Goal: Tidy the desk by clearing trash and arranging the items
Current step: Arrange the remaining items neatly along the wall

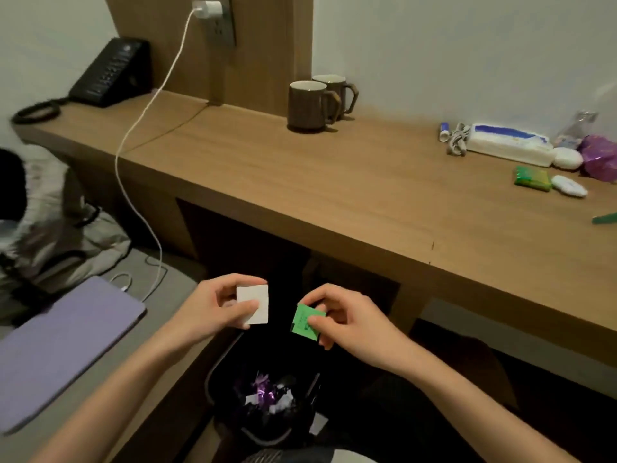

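Observation:
My left hand [217,304] pinches a small white card [255,304] by its left edge. My right hand [344,320] pinches a small green paper slip [302,324] with dark print. Both hands hover in front of the desk's front edge, above a black trash bin [263,426] lined with a dark bag. The bin holds purple wrappers and white scraps [267,396]. The two hands are a short gap apart.
On the wooden desk [300,182] stand two brown mugs [310,105], a black phone [112,73], and at the right a tissue pack [510,145], coiled cable, green packet [532,178], white case and purple bag [599,158]. A white charger cable [133,135] hangs down to a purple tablet [60,349].

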The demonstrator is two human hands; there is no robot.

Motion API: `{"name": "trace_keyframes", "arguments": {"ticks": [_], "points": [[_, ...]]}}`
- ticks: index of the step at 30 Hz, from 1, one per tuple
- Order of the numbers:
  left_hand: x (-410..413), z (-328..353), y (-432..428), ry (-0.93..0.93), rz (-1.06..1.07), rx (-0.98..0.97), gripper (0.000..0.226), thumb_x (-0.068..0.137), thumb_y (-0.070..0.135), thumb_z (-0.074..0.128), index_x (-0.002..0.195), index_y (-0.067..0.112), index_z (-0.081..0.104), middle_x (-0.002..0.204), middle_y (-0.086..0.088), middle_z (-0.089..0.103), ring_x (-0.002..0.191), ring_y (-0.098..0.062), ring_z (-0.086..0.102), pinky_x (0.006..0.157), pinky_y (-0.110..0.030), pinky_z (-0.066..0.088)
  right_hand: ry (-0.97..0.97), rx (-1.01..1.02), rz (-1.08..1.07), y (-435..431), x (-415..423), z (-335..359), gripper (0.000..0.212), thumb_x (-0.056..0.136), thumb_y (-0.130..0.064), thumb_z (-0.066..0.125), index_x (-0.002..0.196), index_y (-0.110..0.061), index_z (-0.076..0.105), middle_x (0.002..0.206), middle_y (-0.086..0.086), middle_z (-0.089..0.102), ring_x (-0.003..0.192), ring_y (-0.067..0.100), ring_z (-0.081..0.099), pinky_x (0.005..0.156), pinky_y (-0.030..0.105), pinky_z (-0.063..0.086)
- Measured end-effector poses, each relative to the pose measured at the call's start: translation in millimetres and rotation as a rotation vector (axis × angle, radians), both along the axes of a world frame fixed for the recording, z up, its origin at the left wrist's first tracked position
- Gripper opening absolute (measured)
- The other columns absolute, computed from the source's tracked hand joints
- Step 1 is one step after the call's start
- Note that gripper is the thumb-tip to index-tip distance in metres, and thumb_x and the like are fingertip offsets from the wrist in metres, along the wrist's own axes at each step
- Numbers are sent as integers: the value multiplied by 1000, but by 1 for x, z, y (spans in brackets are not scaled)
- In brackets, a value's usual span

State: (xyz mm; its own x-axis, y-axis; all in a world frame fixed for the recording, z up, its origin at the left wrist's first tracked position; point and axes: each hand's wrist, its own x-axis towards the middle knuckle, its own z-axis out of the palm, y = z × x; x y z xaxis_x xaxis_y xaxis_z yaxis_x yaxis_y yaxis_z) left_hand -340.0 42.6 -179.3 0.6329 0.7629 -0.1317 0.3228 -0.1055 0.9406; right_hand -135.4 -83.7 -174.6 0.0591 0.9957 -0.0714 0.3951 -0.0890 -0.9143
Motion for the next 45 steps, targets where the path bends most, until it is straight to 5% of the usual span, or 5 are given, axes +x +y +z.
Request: {"name": "trace_keyframes", "arguments": {"ticks": [7, 15, 20, 32, 45], "points": [[-18, -136, 28, 277, 32, -225, 24, 87, 1, 59, 104, 18, 61, 96, -9, 59, 67, -12, 63, 56, -17, 54, -114, -330, -34, 48, -17, -121, 19, 90, -13, 60, 109, -13, 61, 74, 3, 63, 61, 14, 64, 66, 33, 58], [0, -220, 37, 502, 38, -371, 55, 89, 7, 59, 140, 9, 39, 97, -12, 64, 49, 1, 58, 53, -13, 48, 35, -608, -186, 79, -29, -209, 40, 86, -4, 55, 126, -7, 53, 75, 3, 65, 63, 14, 64, 80, 34, 58], [7, -218, 39, 571, -58, -338, 70, 92, 30, 55, 149, 22, 17, 147, -6, 38, 121, -14, 48, 93, -20, 39, -54, -643, -91, 73, -16, -211, 55, 92, -21, 56, 144, -20, 36, 133, 7, 52, 113, 19, 57, 85, 22, 47], [37, -61, 9, 183, -102, 191, 30, 92, 18, 55, 118, 34, 55, 109, 14, 65, 103, 7, 59, 94, -18, 48, -79, -86, 71, 22, 15, -43, 33, 94, -20, 55, 126, -31, 55, 112, -11, 67, 101, 0, 63, 90, 25, 52], [135, 113, -58, -204, -254, 440, 31, 92, 24, 54, 121, 34, 58, 104, 15, 69, 95, -3, 64, 84, -16, 50, -121, 434, -259, -83, 86, 129, 29, 92, -9, 56, 118, -20, 62, 101, -2, 72, 87, 16, 69, 80, 26, 56]]}}
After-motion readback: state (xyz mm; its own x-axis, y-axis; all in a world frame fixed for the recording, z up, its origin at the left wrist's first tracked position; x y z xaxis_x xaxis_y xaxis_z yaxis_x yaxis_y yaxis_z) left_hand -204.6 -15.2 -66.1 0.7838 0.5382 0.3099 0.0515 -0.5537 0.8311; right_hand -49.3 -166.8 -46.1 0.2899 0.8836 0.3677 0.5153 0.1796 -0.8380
